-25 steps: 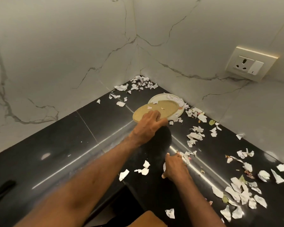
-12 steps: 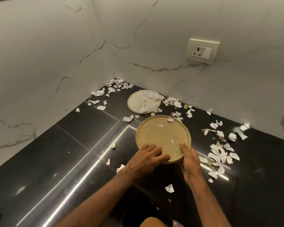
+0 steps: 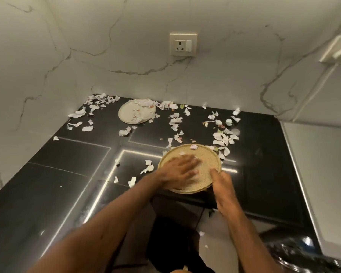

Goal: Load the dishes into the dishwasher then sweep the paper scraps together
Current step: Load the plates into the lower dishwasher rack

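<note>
Well left: paper scraps (image 3: 87,128) lie loose on the black countertop (image 3: 67,154), near the marble corner.
Cream plate (image 3: 134,113): flat at the back, well apart from both hands, torn paper heaped on its right part.
Left hand (image 3: 179,170): palm down, fingers straight and blurred, lying on the tan plate's left half.
Socket (image 3: 183,44): on the back wall.
Tan plate (image 3: 207,162): speckled, at the countertop's front edge, a few scraps on its far rim.
Right hand (image 3: 223,186): grips the tan plate's near right rim, thumb over the top.
Scrap cluster (image 3: 223,137): just beyond the tan plate.
White surface (image 3: 319,174): borders the countertop's right side.
</note>
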